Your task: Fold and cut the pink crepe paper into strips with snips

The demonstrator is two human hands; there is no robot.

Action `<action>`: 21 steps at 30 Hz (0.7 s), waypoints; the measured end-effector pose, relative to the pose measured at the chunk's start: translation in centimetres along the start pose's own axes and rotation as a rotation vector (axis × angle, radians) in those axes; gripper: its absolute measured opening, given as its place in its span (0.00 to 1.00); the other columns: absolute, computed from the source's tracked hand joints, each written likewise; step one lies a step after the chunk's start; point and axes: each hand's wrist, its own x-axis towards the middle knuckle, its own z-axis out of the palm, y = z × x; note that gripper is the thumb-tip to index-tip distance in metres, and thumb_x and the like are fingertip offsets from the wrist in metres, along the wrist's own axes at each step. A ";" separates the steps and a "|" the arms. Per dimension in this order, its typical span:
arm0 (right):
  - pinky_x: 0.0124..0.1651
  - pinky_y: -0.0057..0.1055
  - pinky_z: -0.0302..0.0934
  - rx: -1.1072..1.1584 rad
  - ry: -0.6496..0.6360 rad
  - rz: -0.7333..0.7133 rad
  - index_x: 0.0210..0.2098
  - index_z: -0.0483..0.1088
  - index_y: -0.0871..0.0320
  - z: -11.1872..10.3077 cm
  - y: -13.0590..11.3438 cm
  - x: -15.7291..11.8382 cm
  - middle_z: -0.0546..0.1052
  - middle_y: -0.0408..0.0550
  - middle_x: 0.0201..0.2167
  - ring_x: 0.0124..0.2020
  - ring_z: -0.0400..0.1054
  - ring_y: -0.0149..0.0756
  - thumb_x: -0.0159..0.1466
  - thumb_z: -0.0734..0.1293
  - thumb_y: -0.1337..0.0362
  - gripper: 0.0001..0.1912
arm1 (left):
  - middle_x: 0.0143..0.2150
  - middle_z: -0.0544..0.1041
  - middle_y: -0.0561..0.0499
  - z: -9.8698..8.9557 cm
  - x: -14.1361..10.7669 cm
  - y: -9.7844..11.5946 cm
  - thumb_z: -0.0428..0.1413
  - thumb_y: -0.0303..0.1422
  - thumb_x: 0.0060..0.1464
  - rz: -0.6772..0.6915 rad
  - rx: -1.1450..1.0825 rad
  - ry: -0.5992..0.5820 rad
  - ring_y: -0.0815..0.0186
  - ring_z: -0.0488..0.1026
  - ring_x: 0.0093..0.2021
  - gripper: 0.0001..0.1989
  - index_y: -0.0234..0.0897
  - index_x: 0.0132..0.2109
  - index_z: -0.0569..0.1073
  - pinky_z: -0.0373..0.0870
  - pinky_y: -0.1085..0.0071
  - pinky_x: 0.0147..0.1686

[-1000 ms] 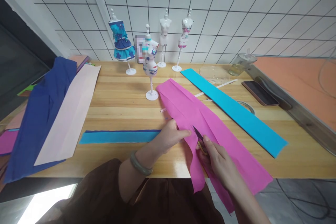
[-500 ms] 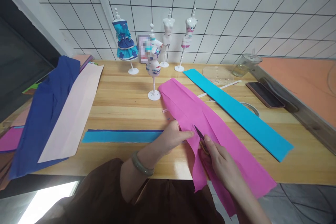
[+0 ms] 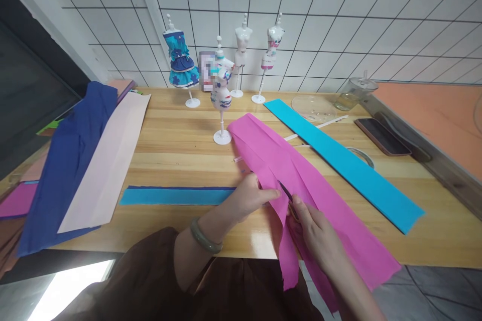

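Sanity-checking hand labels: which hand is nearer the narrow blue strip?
Left. The left hand overlaps the narrow blue strip in view, pinching the pink sheet; the right hand is farther right, holding the scissors.

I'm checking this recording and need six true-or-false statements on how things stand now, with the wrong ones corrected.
1. The left hand holds the pink sheet. True.
2. The right hand holds a phone. False: scissors are in the right hand.
3. Only two dress forms are in view. False: four dress forms are.
4. The pale sheet lies partly over the dark blue sheet. True.
5. Both wrists are bare. False: a bracelet circles the left wrist.
6. The phone lies to the right of the pink sheet. True.
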 end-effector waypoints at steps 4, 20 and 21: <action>0.24 0.29 0.43 -0.008 -0.003 -0.009 0.22 0.50 0.53 -0.1 0.3 0.1 0.50 0.37 0.19 0.21 0.45 0.31 0.59 0.54 0.39 0.25 | 0.33 0.74 0.50 -0.1 0.0 -0.1 0.60 0.28 0.41 0.009 0.016 -0.001 0.64 0.72 0.36 0.12 0.33 0.37 0.72 0.67 0.66 0.39; 0.23 0.29 0.44 -0.089 0.037 -0.053 0.19 0.52 0.54 -0.5 0.5 0.0 0.53 0.39 0.18 0.20 0.48 0.30 0.60 0.54 0.39 0.27 | 0.39 0.76 0.45 -0.2 0.2 0.3 0.65 0.31 0.39 -0.015 -0.162 0.025 0.60 0.73 0.40 0.20 0.31 0.42 0.72 0.68 0.64 0.41; 0.23 0.29 0.44 -0.093 0.037 -0.051 0.19 0.52 0.54 -0.5 0.5 -0.1 0.53 0.39 0.18 0.20 0.48 0.30 0.60 0.54 0.39 0.27 | 0.39 0.76 0.44 -0.2 0.2 0.2 0.65 0.31 0.38 -0.002 -0.176 0.036 0.60 0.73 0.40 0.21 0.31 0.42 0.72 0.68 0.63 0.42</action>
